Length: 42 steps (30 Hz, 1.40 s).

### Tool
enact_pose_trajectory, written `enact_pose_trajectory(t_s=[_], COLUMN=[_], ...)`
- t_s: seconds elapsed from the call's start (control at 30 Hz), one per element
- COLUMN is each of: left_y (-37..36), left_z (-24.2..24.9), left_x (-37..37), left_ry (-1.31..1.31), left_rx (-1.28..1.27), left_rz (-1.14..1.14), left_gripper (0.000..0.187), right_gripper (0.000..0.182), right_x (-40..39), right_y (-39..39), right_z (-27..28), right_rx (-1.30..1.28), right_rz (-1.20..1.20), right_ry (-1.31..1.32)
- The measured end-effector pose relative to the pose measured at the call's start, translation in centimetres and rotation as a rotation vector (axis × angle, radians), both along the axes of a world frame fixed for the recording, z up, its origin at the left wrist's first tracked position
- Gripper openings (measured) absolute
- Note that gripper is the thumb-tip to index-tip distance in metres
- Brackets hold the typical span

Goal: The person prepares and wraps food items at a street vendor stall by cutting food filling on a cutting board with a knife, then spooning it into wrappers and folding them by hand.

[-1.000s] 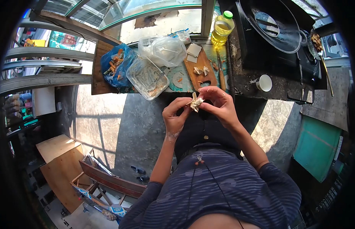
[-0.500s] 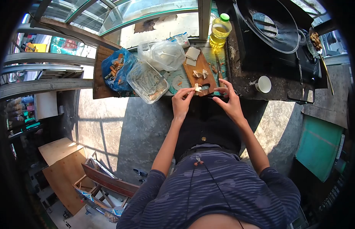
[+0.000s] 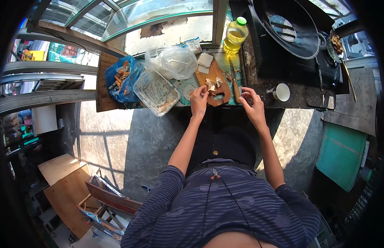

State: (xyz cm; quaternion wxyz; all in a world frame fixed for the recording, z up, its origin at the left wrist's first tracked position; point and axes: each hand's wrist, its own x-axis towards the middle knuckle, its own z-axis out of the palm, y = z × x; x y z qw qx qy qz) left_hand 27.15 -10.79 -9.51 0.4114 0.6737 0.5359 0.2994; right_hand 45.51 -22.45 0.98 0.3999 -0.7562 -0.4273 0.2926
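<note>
My left hand (image 3: 199,100) is at the near left edge of a wooden cutting board (image 3: 226,91), its fingertips pinched on a pale folded dumpling (image 3: 211,87). Another folded dumpling (image 3: 218,82) lies right beside it. Farther up the board is a small stack of square wrappers (image 3: 205,60). My right hand (image 3: 254,105) hovers at the counter's front edge, fingers curled but apart and nothing between them. Its thumb and forefinger are close to the wooden handle of a knife (image 3: 236,91), which lies along the board's right side with its blade pointing away.
Left of the board are a clear plastic tub (image 3: 156,93) with filling residue, a white plastic bag (image 3: 171,62) and a blue bag of scraps (image 3: 122,78). An oil bottle (image 3: 235,37) stands behind. At right are a paper cup (image 3: 281,92) and a large wok (image 3: 287,29) on a stove.
My left hand has brought the dumpling from the board's near end up beside the other. My right hand has shifted slightly right, closer to the knife handle. The view has shifted slightly.
</note>
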Motion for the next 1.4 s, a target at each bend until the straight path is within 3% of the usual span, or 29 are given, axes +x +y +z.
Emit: enact_pose_trajectory(t_s=[0.13, 0.37, 0.57, 0.77, 0.93, 1.07, 1.13, 1.23, 1.33, 1.4], left_y=[-1.5, -5.0, -6.6, -4.3, -0.6, 2.2, 2.8, 3.7, 4.1, 4.0], left_z=[2.1, 7.7, 8.6, 9.3, 11.6, 11.4, 11.9, 10.2, 8.9, 8.5], left_x=[-2.1, -10.4, -18.9, -24.7, -25.2, -22.6, -20.8, -21.7, -24.4, -26.5], left_ry=[-0.017, -0.069, -0.061, -0.089, -0.183, -0.611, -0.691, -0.644, -0.461, -0.257], left_rx=[-0.009, -0.164, -0.175, -0.167, -0.146, -0.276, -0.407, -0.516, -0.469, -0.383], left_rz=[-0.034, -0.19, 0.057, 0.261, 0.239, 0.118, 0.059, -0.04, -0.063, -0.106], left_gripper=[0.027, 0.024, 0.021, 0.021, 0.02, 0.025, 0.025, 0.027, 0.025, 0.023], right_gripper=[0.034, 0.05, 0.057, 0.046, 0.044, 0.04, 0.037, 0.032, 0.031, 0.023], right_x=[-1.1, -1.2, -1.6, -0.8, -5.0, -12.5, -17.0, -20.6, -22.2, -22.4], right_y=[7.5, 20.5, 23.1, 22.2, 17.9, 15.7, 15.1, 15.6, 17.3, 18.4], right_z=[-2.9, -11.3, -12.0, -10.9, 0.2, 5.3, 7.0, 4.8, 3.4, 1.2], right_rx=[0.026, 0.058, -0.025, -0.022, 0.171, 0.112, -0.005, -0.057, -0.017, -0.052], right_rz=[0.152, 0.166, 0.162, 0.044, 0.039, 0.305, 0.42, 0.606, 0.64, 0.721], right_ry=[-0.064, -0.343, -0.46, -0.236, -0.019, 0.417, 0.399, 0.263, -0.074, -0.6])
